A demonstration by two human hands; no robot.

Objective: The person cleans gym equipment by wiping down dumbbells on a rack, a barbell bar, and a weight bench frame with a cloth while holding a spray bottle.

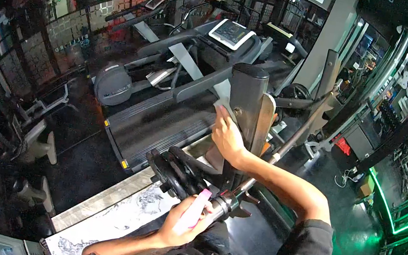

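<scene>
My left hand point(186, 221) is closed around a pink object point(194, 209), close beside the metal sleeve point(223, 205) of a barbell. Black weight plates point(174, 172) stand just past it. Higher up, my right hand point(228, 136) rests against the side of a dark upright post point(247, 97), its fingers pressed together over a pale grey cloth or pad point(222, 103). The bar point(298, 133) runs from the sleeve up to the right, passing behind my right forearm.
A treadmill point(153, 121) with a lit-edged console point(232, 34) lies beyond the post. Gym machines point(42, 145) stand at the left. A white marbled surface point(106, 219) is below. Green light strips point(382, 200) and a red item point(341, 146) are at the right.
</scene>
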